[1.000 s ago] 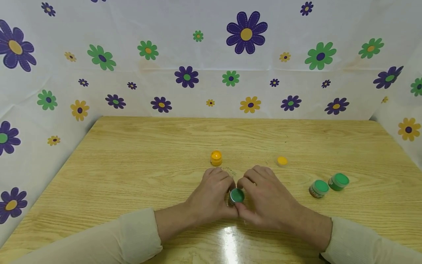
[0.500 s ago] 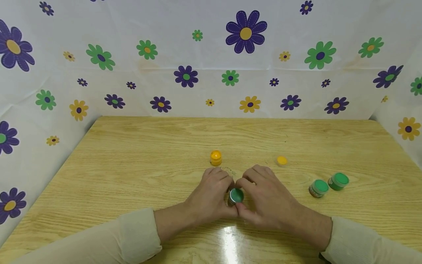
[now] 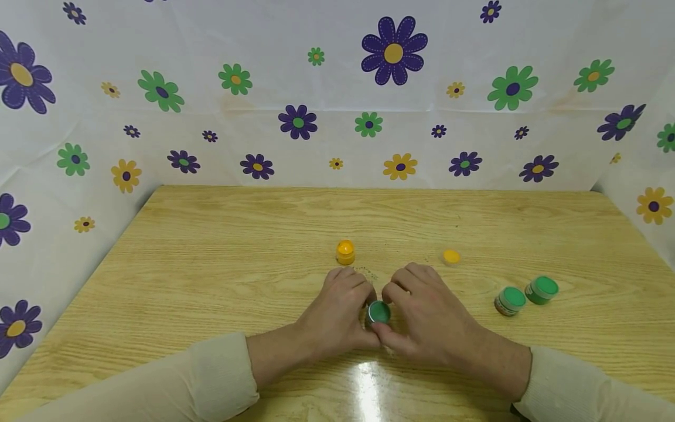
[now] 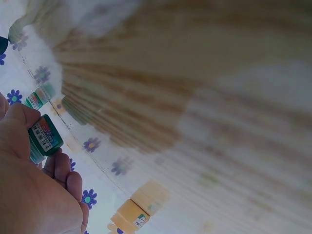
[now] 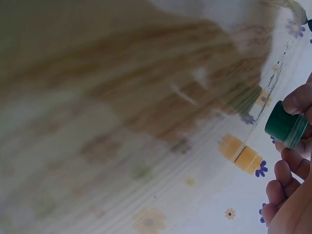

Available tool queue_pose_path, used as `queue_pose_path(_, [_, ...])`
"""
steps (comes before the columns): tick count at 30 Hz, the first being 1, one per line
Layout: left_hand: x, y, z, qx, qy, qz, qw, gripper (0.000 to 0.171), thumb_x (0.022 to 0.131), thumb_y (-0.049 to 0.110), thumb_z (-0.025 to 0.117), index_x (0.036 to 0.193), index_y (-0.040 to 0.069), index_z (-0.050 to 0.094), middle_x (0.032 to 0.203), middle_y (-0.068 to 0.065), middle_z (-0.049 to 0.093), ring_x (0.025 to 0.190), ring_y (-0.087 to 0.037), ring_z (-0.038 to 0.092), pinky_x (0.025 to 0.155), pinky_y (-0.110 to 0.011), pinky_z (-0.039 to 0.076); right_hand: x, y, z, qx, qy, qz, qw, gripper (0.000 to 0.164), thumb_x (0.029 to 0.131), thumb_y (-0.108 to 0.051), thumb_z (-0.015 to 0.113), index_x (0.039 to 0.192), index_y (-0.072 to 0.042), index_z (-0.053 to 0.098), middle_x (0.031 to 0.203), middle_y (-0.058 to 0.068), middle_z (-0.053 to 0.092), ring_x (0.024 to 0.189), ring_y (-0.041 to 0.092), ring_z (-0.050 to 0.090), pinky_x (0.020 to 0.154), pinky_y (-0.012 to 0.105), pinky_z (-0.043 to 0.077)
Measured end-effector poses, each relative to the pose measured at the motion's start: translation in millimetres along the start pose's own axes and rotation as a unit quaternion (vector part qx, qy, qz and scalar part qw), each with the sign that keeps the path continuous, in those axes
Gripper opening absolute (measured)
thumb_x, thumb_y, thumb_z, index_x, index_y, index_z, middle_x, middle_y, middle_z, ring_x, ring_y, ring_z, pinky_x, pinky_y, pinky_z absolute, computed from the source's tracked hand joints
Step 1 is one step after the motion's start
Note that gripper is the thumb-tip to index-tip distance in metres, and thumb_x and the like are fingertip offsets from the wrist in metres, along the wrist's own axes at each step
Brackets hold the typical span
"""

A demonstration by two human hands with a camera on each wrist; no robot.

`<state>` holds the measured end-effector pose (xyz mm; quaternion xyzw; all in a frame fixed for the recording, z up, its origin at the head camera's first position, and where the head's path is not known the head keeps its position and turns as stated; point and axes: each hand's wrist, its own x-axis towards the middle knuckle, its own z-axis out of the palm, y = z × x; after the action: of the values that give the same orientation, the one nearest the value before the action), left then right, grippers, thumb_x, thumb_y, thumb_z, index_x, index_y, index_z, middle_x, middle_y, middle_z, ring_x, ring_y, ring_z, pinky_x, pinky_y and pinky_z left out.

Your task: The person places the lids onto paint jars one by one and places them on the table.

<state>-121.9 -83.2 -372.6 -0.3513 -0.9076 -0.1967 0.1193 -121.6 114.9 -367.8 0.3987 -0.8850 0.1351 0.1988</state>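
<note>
A: A person's two hands meet around a small green jar (image 3: 379,312) over the near middle of a wood-grained tabletop (image 3: 237,246). Which holds what?

B: The left hand (image 3: 337,313) curls around the jar's side. The right hand (image 3: 429,316) pinches its upper end between thumb and fingers, where the right wrist view shows a clear, ridged lid (image 5: 296,132). Both grips are narrow, closed in on the jar, the thumbs meeting at its near side.

A: The step in hand?

B: By the look of it, working the lid, one hand bracing and the other at the cap. Loosening or tightening, I cannot tell; the orange jar (image 3: 345,253) just beyond the left hand, apparently uncapped, and what seems a yellow lid (image 3: 451,257) beyond the right hint at loosening.

A: And off to the right?

B: The nearer green jar (image 3: 510,301) and the farther green jar (image 3: 542,291) stand just beside each other, out of either hand's grasp.

A: What does the next move call for?

B: Probably a firm, level hold from the left, a short turn from the right and, should the lid come free, a straight lift that spills nothing
</note>
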Motion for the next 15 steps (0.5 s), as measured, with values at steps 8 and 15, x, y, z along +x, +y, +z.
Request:
queue_pose_path(8, [0.0,0.2,0.0,0.004,-0.003,-0.002,1.0,0.042,0.064,0.045,0.088,0.083,0.014,0.066,0.079,0.008,0.06,0.081,-0.009,0.047,0.091,-0.034,0.041,0.2,-0.5,-1.3,0.002,-0.008,0.003,1.0,0.032,0.081,-0.044,0.069,0.095,-0.015,0.066,0.093,-0.004,0.058,0.091,0.016,0.051,0.09,0.038,0.045])
queue_pose_path(15, [0.1,-0.6,0.7,0.01,0.009,0.004,0.9999,0.038,0.065,0.041,0.085,0.083,0.014,0.065,0.08,0.008,0.061,0.082,-0.01,0.049,0.091,-0.035,0.042,-0.9,-0.7,-1.7,0.021,-0.014,-0.008,1.0,0.033,0.078,-0.037,0.068,0.103,-0.015,0.067,0.095,-0.005,0.056,0.093,0.015,0.049,0.091,0.039,0.044])
